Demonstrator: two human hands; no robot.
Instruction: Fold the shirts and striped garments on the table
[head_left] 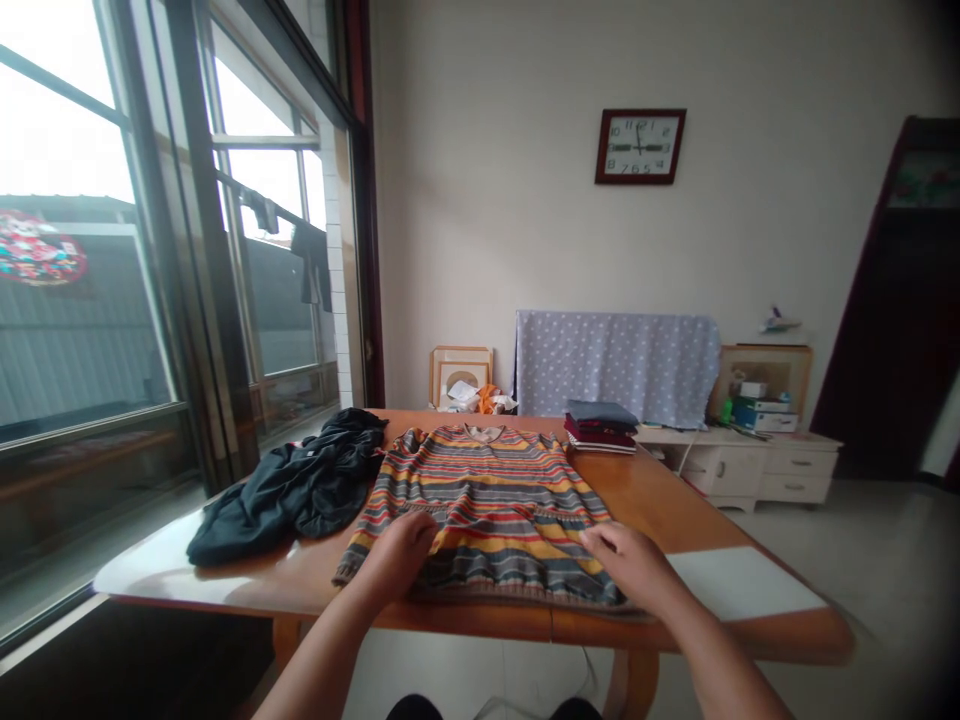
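A striped sweater [487,490] in grey, orange, yellow and red lies spread on the wooden table [675,500], its neckline away from me and its ribbed hem near the front edge. My left hand [405,550] is closed over the lower left part of the sweater, fingers curled into the knit. On the lower right side my right hand [626,562] pinches the fabric between thumb and fingers. The cloth is slightly rumpled between the hands. Both fingertips are partly hidden.
Dark clothing [300,485] is heaped on the table's left. A folded clothes stack [600,428] stands at the far right, and a white sheet [742,583] lies at the near right. Behind are a dotted cloth cover [615,365] and a white cabinet [795,468]. Windows [67,300] line the left.
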